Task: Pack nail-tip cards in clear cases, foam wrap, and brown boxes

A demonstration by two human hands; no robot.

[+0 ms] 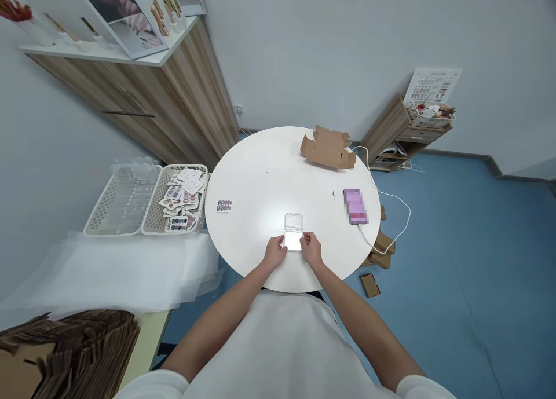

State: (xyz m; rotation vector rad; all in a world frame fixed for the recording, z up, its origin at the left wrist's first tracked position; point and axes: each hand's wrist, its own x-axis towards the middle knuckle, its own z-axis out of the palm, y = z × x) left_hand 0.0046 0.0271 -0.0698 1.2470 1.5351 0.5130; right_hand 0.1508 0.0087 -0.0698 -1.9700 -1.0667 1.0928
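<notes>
Walls: plain, pale grey-blue walls point(339, 57), with a dark grey skirting strip point(460, 154) along the base at right; one white plastic socket point(238, 109) fitted low. Floor: smooth blue floor point(460, 260), faintly marked. Cabinet, far left: tall, streaked brown wood-grain, with white top point(104, 52). Cabinet, far right: small, brown wood-grain, standing against the wall, with one drawer point(419, 135) above an open shelf compartment. Desk: rounded, glossy white desk point(269, 185), centre. Side surface, lower left: pale yellowish-green ledge point(147, 344). Light: even, with a soft reflection on the desk.
</notes>
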